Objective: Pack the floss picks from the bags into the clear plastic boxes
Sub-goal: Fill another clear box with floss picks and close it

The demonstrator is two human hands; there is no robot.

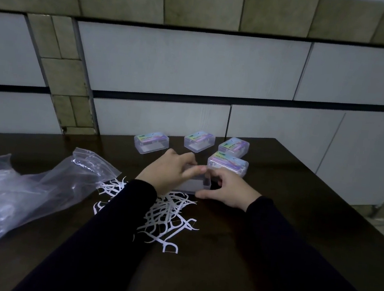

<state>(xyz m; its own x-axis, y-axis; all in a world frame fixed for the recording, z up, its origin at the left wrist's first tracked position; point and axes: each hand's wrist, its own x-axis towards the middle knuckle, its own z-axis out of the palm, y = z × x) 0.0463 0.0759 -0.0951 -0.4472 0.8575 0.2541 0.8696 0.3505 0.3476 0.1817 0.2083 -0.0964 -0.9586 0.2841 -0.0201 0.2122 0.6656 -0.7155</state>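
**Box held ready for filling**

You held the open box [195, 184] between both hands at mid-worktop [271, 236], likely steadying it for loading. Your left hand [168, 170] arched over it, fingers curled on its far rim; your right hand [230, 190] gripped its right end. Picks [167, 216] lay loose just nearer, bag [25, 189] at left.

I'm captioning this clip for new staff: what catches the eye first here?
The white floss picks heaped loose mid-table, and both hands, left hand and right hand, holding a clear box just behind them. Four labelled boxes sit farther back; a crumpled plastic bag lies left.
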